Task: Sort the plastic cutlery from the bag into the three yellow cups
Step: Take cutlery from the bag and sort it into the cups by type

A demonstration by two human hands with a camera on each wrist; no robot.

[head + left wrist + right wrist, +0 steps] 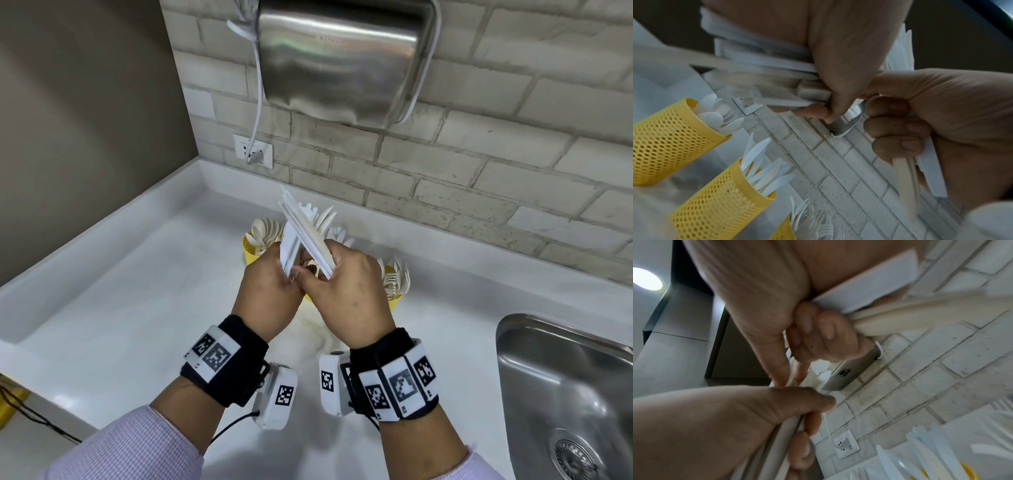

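We're gripping crossed bundles of white plastic cutlery (301, 236) mid-frame, left hand (270, 291) and right hand (346, 294) each clenched round one, above the yellow mesh cups (663, 142).

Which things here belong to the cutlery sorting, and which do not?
Belonging: left hand and right hand, each gripping white plastic cutlery; spoon cup; knife cup; fork cup.

Not belonging: hand dryer; wall socket; sink.

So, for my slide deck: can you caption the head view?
Both hands, left hand and right hand, grip bundles of white plastic cutlery above the yellow cups.
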